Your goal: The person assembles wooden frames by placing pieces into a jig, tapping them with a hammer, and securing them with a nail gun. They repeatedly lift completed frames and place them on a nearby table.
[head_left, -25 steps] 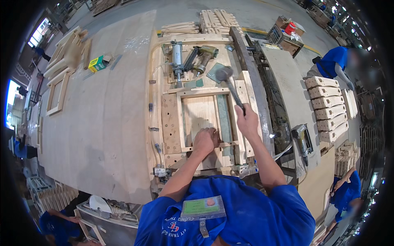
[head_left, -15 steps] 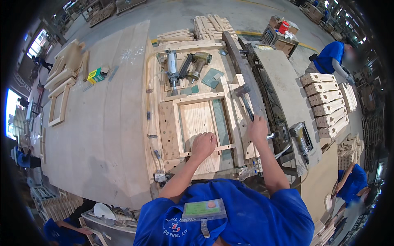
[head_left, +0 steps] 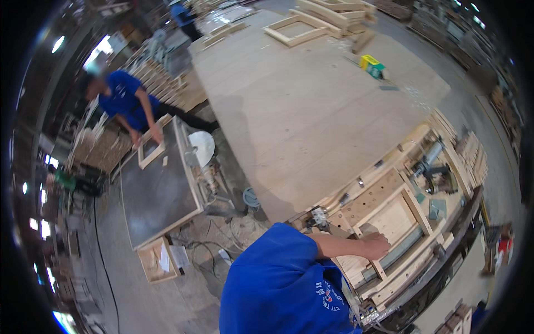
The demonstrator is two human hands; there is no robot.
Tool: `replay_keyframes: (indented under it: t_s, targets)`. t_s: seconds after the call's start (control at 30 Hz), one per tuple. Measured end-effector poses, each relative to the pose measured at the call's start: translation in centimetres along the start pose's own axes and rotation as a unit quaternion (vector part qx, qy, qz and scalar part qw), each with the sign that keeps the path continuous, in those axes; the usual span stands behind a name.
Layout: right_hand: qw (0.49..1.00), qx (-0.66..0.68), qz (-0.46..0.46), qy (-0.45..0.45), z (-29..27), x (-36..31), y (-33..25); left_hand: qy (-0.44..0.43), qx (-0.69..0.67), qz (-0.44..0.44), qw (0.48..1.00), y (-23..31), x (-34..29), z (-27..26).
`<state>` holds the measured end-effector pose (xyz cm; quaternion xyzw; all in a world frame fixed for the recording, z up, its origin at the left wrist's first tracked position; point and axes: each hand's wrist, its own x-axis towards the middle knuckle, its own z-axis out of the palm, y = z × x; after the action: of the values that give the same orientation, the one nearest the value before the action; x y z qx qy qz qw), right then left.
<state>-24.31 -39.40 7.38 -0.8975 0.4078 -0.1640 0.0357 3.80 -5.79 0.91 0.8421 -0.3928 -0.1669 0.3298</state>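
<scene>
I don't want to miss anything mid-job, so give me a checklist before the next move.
1. Left hand clear of the wooden frame: not ok, it is over it.
2. Right hand in view: not ok.
3. Pneumatic gun lying clear of the left hand: ok.
4. Co-worker's hands away from this frame: ok, at a smaller frame on another table.
5. Frame joints tight: cannot tell.

The left hand's (head_left: pixel 375 246) fingertips are hidden, leaving its grip unclear, and it covers part of the wooden frame (head_left: pixel 417 213). The right hand is out of sight. The lower edge cuts off the blue shirt (head_left: pixel 278 284). A co-worker's (head_left: pixel 125 97) head is blurred; a distant figure in green (head_left: pixel 65 179) is too small to make out.
</scene>
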Motion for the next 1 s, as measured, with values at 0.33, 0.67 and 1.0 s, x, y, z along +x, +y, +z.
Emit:
replay_keyframes:
  t_s: [0.33,0.67,1.0]
  targets:
    - [0.978,0.157,-0.102,-0.089,1.1,2.1,-14.8,0.151,-0.256,0.012,0.955,2.1,0.0,-3.8]
    - [0.961,0.229,-0.067,-0.136,-0.3,1.3,-16.5,0.075,-0.569,0.547,0.609,15.2,-7.8,-27.0]
    - [0.911,0.383,0.107,-0.109,-10.8,-3.8,-9.8,-0.094,-0.687,0.57,0.441,18.9,-8.1,-25.3]
